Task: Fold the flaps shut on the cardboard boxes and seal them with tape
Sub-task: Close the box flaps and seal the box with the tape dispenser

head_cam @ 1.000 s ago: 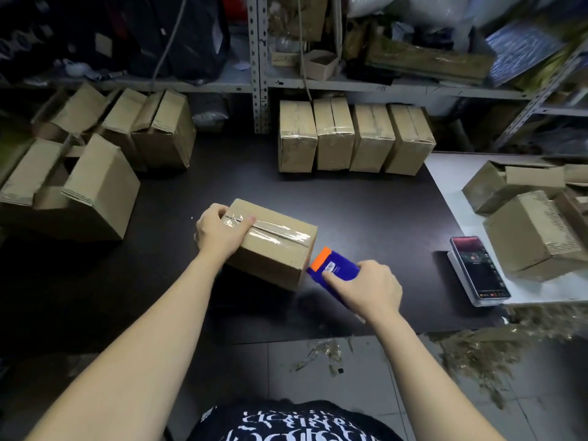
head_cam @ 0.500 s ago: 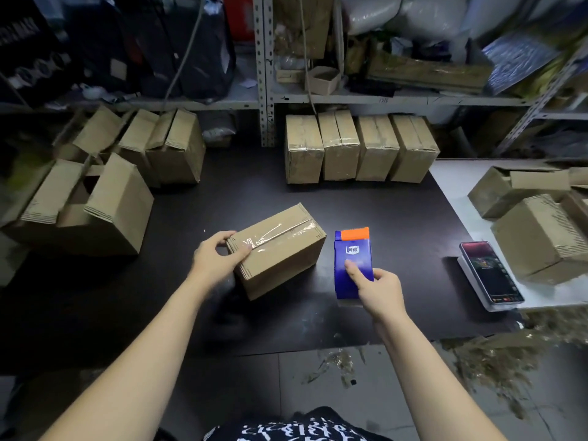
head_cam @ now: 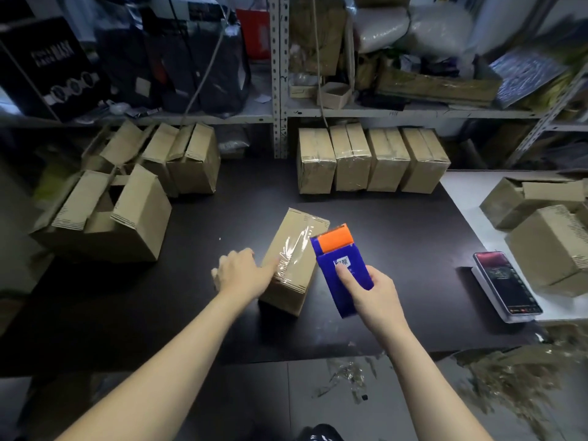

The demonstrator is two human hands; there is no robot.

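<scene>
A small cardboard box lies on the black table in the middle, with clear tape running along its top seam. My left hand rests against its near left end, fingers touching the taped top. My right hand grips a blue tape dispenser with an orange end, held just right of the box and touching its far right edge. Four taped boxes stand in a row at the back. Boxes with open flaps sit at the left.
A phone lies on a white surface at the right, beside more cardboard boxes. Metal shelving packed with bags and goods runs along the back. Tape scraps and debris lie on the floor below the table's front edge.
The box has turned so its taped seam now points away from me. My left hand shifted to its near left end. The right hand brought the dispenser up against the box's far right edge.
</scene>
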